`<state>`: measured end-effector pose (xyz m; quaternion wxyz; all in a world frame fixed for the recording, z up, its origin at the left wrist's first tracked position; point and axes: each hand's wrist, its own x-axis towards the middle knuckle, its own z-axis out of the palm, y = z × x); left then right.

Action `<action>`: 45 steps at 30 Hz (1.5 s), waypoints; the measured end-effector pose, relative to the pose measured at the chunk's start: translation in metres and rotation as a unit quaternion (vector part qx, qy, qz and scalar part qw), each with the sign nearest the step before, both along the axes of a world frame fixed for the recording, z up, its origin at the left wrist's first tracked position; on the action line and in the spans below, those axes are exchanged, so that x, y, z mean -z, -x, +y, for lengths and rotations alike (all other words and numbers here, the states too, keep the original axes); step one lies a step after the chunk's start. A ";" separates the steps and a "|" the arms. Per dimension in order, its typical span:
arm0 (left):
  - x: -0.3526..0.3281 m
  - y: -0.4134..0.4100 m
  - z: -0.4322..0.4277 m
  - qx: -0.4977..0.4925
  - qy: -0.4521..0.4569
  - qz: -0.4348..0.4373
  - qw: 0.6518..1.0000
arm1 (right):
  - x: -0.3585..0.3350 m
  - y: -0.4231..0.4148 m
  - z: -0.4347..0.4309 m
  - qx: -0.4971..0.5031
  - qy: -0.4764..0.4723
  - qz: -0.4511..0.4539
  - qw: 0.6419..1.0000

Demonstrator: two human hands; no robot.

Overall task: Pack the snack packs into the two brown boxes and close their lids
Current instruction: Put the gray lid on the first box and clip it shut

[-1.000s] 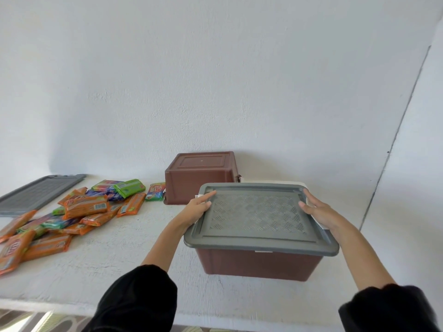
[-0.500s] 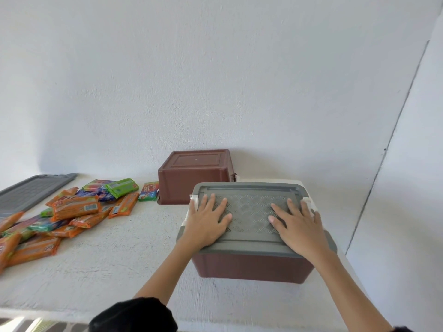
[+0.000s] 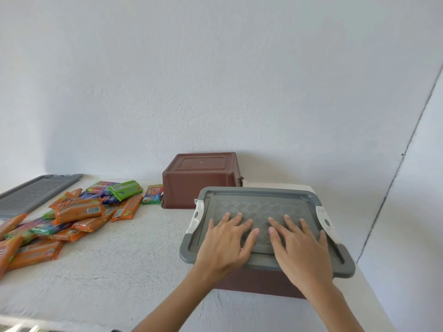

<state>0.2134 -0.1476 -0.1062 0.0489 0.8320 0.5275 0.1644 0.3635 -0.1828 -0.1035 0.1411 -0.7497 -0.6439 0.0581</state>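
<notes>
Pressure is bearing on the grey lid (image 3: 261,204) of a brown box (image 3: 259,283) at lower right: left hand (image 3: 225,245) and right hand (image 3: 302,250) are lying flat, splayed, gripping nothing. Pushing near the front rim is risking an unseated far edge. Snack packs (image 3: 76,209) are lying heaped at left, unpacked, beside the upturned second box (image 3: 201,180) and a spare lid (image 3: 36,192).

Bare forearms (image 3: 167,305), left hand (image 3: 223,245), right hand (image 3: 302,250); possibly a dark sleeve edge (image 3: 115,330).

Leftmost snack packs (image 3: 6,251) partly off-frame
</notes>
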 end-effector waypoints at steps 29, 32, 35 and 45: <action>0.006 -0.101 0.079 0.007 -0.101 -0.026 0.994 | 0.001 -0.092 0.103 0.067 -0.077 0.037 0.994; 0.009 -0.096 0.090 0.016 -0.136 -0.058 0.989 | 0.005 -0.089 0.108 0.056 -0.077 0.016 0.995; 0.007 -0.087 0.109 -0.003 -0.148 -0.063 0.987 | 0.005 -0.082 0.118 0.035 -0.062 -0.002 0.997; 0.003 -0.096 0.131 -0.027 -0.034 -0.065 0.997 | -0.004 -0.090 0.135 0.032 -0.129 0.027 0.991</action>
